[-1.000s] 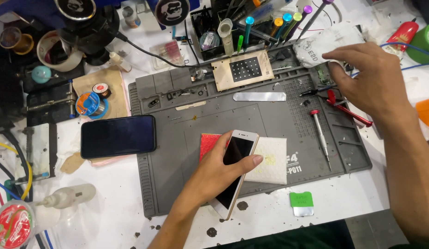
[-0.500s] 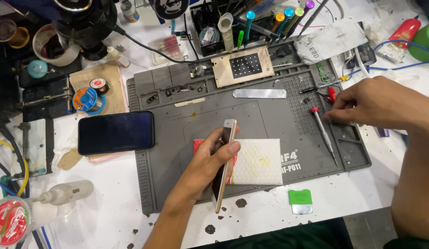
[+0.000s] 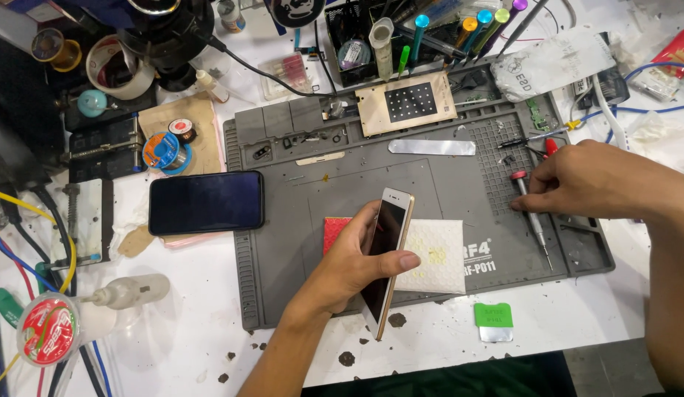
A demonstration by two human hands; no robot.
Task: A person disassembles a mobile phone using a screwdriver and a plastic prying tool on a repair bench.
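Low in the middle of the frame, the left hand is clamped around a gold-edged phone, holding it tilted on its long edge with the thumb across the dark screen. Just behind it, a white padded square and a red pad lie on the grey work mat, partly hidden by hand and phone. To the lower right, on the white table, sits a small green label on a silvery tab. At the lower left stands a round tub with a red and green lid, beside a white squeeze bottle.

At the right, the right hand rests on the mat with fingers curled; its fingertips touch a red-capped screwdriver. Whether it grips anything, I cannot tell.

Left of centre, a second phone with a black screen lies flat beside the mat. Further up, a tan board with a dark dotted square and a silver strip lie on the mat. At the upper right is a crumpled white bag; at the upper left, a tape roll and a microscope base.
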